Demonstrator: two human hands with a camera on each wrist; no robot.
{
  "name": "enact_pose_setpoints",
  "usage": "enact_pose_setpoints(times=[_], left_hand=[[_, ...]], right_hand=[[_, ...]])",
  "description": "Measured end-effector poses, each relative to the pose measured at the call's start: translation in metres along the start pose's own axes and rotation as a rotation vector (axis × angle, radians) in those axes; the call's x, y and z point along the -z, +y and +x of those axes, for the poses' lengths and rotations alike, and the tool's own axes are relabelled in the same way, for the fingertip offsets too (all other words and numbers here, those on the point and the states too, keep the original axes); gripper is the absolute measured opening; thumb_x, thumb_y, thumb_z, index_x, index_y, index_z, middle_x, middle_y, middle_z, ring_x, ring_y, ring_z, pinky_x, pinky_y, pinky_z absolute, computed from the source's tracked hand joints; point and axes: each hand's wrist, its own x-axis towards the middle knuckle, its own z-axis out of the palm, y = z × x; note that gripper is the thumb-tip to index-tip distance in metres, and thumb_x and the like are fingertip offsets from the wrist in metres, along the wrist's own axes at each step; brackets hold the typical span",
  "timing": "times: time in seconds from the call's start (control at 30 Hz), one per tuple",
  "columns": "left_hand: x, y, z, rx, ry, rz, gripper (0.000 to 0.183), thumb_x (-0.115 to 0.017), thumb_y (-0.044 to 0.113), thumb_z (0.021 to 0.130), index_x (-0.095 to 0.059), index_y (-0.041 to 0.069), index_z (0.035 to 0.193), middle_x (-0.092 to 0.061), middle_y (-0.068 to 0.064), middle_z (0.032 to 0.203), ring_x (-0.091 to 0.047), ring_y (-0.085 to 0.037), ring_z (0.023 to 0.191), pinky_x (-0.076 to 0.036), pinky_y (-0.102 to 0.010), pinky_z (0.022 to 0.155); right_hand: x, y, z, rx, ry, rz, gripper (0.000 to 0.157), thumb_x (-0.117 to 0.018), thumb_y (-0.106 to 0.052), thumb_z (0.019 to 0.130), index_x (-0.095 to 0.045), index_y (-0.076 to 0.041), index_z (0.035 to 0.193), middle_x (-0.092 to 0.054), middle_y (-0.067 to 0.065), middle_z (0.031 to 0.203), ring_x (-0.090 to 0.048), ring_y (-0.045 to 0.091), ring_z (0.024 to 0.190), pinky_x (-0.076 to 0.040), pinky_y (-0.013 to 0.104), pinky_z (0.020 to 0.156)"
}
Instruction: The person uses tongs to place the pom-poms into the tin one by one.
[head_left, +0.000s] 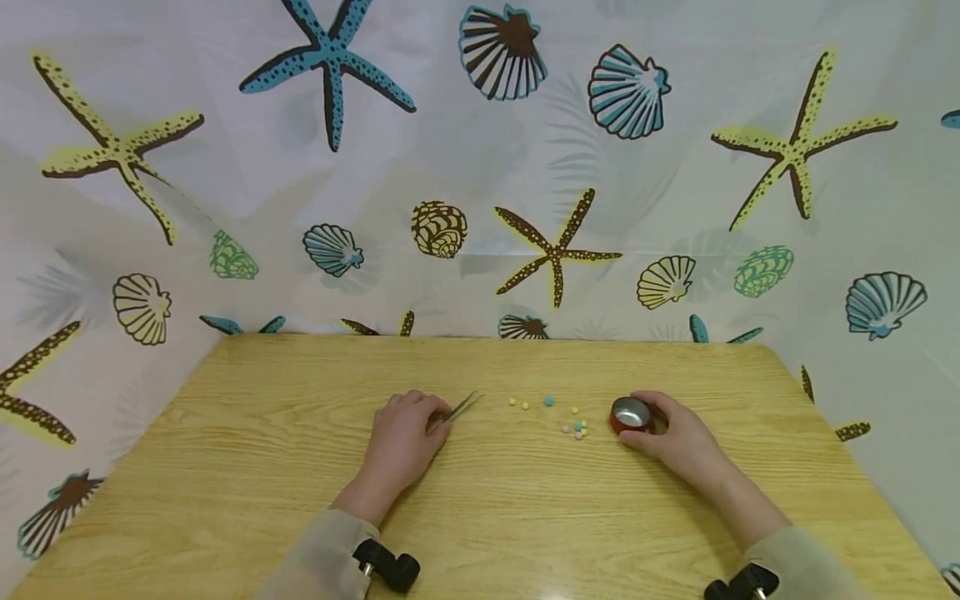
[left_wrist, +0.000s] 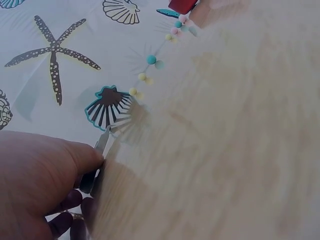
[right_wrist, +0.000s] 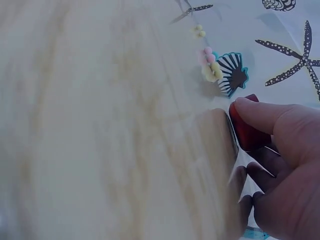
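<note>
In the head view, the left hand (head_left: pixel 408 433) is over the wooden table (head_left: pixel 480 500), thumb and fingers pinching metal tweezers (head_left: pixel 462 406), whose tips reach out away from the person and toward the right. Over on the right, the right hand (head_left: pixel 682 437) is clamped on a small red container (head_left: pixel 630 414), its silvery inside showing to the camera. Between the hands lie small beads: two yellow ones (head_left: pixel 525 406) nearest the tweezers, a blue bead (head_left: pixel 548 401) beside them, then a loose cluster of pink, blue and yellow beads (head_left: pixel 578 436) near the container. Behind the table hangs a backdrop (head_left: pixel 450 150) printed with starfish and shells. The left wrist view shows the thumb pressed along the tweezers, with the beads in a line beyond the tips and part of the container at the top edge. In the right wrist view, the thumb lies against the container's red wall; the beads beyond are blurred.
</note>
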Motion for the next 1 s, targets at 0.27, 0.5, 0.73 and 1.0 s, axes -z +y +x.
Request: enact_pose_setpoints(times=[0.27,0.5,0.73,1.0], left_hand=[[-0.0002,0.0024,0.0032,0.012,0.000,0.009,0.018,-0.085,0.019,0.101,-0.082,0.013,0.117,-0.072,-0.005,0.107,-0.064,-0.034,0.104,-0.049,-0.056,0.089],[0.0003,0.0052,0.0049,0.037,-0.026,0.022,0.019,-0.085,0.022,0.101,-0.082,0.013,0.117,-0.073,-0.005,0.106,-0.065,-0.033,0.101,-0.049,-0.053,0.086],[-0.0012,0.0064,0.0070,0.045,-0.024,0.023,0.010,-0.085,0.019,0.100,-0.083,0.014,0.109,-0.072,0.000,0.095,-0.064,-0.028,0.093,-0.048,-0.050,0.082],[-0.0004,0.0090,0.0077,0.050,-0.021,0.032,0.005,-0.083,0.015,0.101,-0.083,0.014,0.106,-0.072,-0.001,0.094,-0.067,-0.027,0.090,-0.052,-0.052,0.081]], right_hand=[[-0.0020,-0.0013,0.0010,-0.002,-0.009,0.008,0.073,-0.085,-0.028,0.100,-0.052,-0.004,0.161,-0.055,0.024,0.160,-0.045,0.045,0.153,-0.032,0.064,0.125],[-0.0049,-0.0003,0.0003,0.008,-0.020,0.019,0.073,-0.087,-0.029,0.099,-0.054,-0.006,0.160,-0.056,0.023,0.159,-0.045,0.045,0.153,-0.032,0.065,0.124],[-0.0059,-0.0005,-0.0009,0.028,-0.025,0.015,0.073,-0.087,-0.029,0.099,-0.054,-0.006,0.160,-0.056,0.023,0.159,-0.045,0.045,0.153,-0.031,0.066,0.124],[-0.0069,0.0017,-0.0005,0.044,-0.025,-0.006,0.074,-0.087,-0.032,0.099,-0.054,-0.007,0.161,-0.056,0.023,0.159,-0.045,0.047,0.152,-0.032,0.066,0.124]])
